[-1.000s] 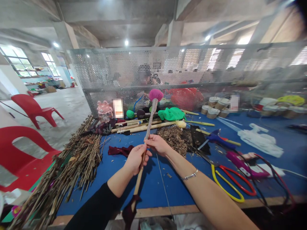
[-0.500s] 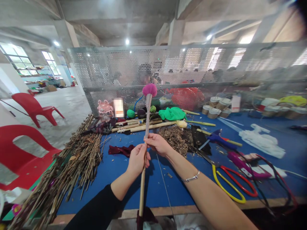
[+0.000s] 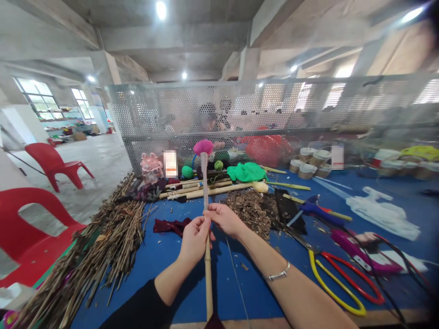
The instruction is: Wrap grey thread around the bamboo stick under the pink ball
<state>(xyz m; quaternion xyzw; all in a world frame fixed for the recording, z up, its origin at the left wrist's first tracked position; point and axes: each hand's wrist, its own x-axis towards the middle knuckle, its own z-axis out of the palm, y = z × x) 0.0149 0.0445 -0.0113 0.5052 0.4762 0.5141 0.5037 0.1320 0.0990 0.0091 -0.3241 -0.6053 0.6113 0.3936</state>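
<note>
I hold a long bamboo stick (image 3: 207, 274) upright in front of me; its upper part is wrapped in grey and topped by a pink fluffy ball (image 3: 203, 147). My left hand (image 3: 194, 237) is closed round the stick at mid-length. My right hand (image 3: 224, 218) pinches the stick just above the left hand. A dark red cloth scrap hangs at the stick's lower end at the frame's bottom edge. Both hands hover above the blue table (image 3: 171, 260).
A heap of dry twigs (image 3: 103, 237) covers the table's left side. Bamboo sticks (image 3: 206, 187), green cloth (image 3: 246, 172) and wood chips (image 3: 252, 205) lie beyond my hands. Red-and-yellow scissors (image 3: 343, 283), a purple glue gun (image 3: 356, 244) and white plastic lie to the right. Red chairs stand left; people sit behind the mesh screen.
The stick has swung from leaning right to nearly upright, its pink top moving left. Both hands kept their grip and dropped slightly in view as the camera tilted up.
</note>
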